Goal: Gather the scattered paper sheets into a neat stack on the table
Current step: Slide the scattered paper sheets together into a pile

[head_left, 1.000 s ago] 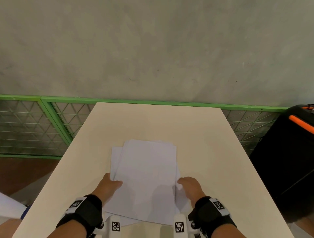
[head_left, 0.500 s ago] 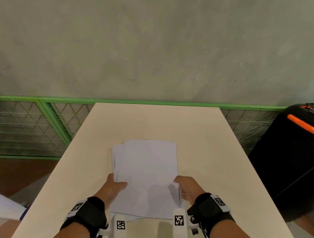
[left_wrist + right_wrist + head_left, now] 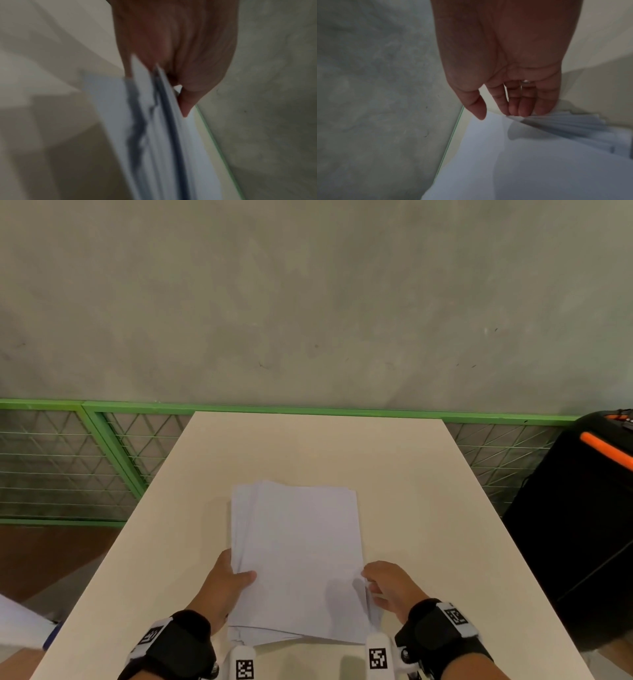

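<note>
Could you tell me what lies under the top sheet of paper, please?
More white sheets lie under the top sheet, showing at its left and near edges. How many, and the table beneath, are covered.

The paper sheets [image 3: 298, 559] now sit squarer than a second ago; the under-sheets that fanned out at the left and lower edges of the pile are drawn in, leaving a narrow sliver at the upper left; the left hand [image 3: 226, 587] has slid further up the left edge; the right hand [image 3: 390, 587] has closed in against the right edge.
</note>
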Demonstrator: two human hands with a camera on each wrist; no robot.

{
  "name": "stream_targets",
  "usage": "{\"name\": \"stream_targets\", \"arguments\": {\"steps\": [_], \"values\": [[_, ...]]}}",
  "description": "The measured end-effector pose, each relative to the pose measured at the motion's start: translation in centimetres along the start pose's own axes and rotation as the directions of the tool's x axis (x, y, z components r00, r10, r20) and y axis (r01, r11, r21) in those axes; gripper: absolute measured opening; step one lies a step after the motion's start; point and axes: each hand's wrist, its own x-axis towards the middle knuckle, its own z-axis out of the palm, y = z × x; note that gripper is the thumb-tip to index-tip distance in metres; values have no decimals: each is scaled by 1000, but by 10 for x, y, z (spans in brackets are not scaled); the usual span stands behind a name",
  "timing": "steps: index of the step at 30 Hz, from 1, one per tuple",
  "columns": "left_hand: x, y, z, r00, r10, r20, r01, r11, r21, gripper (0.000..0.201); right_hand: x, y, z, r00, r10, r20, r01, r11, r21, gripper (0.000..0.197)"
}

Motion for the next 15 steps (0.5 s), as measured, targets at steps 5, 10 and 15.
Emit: {"name": "stream_targets", "arguments": {"steps": [5,10,15], "values": [[-21,25,6,989,128,81,-113,980,-164,59,-5,1,-3,998,-55,34,56,998,-32,19],[-43,46,11,969,198,150,-167,966,-195,53,-11,1,-12,982,-146,118,131,983,127,33],[-48,64,15,939,315,139,-323,946,37,39,-25,-24,-25,917,-399,-3,388,889,244,29]]}}
